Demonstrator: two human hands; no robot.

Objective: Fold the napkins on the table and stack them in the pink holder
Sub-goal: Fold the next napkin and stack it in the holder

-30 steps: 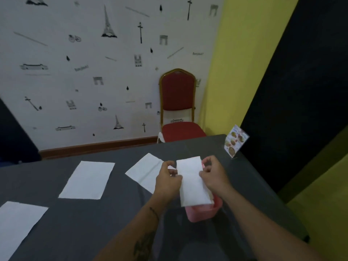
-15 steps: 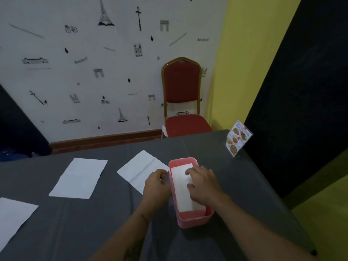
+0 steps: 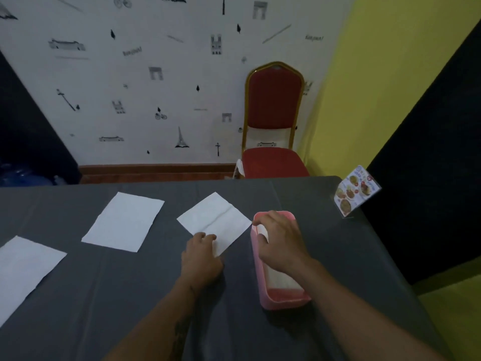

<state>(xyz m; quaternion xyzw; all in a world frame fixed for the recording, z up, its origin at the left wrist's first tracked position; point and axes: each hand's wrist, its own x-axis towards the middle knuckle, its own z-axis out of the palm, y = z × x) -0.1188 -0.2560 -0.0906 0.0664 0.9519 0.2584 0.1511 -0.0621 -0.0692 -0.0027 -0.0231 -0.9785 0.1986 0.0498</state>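
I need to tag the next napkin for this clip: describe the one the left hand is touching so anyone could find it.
Start at the pink holder on the grey table. Directly to its left lies the napkin, with the left hand on its near corner. Unlike the other two flat napkins farther left, it sits turned like a diamond and has a crease across it.

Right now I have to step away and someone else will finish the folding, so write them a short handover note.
Left hand: fingertips on the near corner of the closest unfolded white paper napkin, not yet lifted.
Right hand: resting inside the pink plastic holder, pressing on the folded white napkin.
Done: folded napkin is in the holder.
Left: three flat napkins on the grey tablecloth, the closest one, the middle napkin and the far-left napkin.
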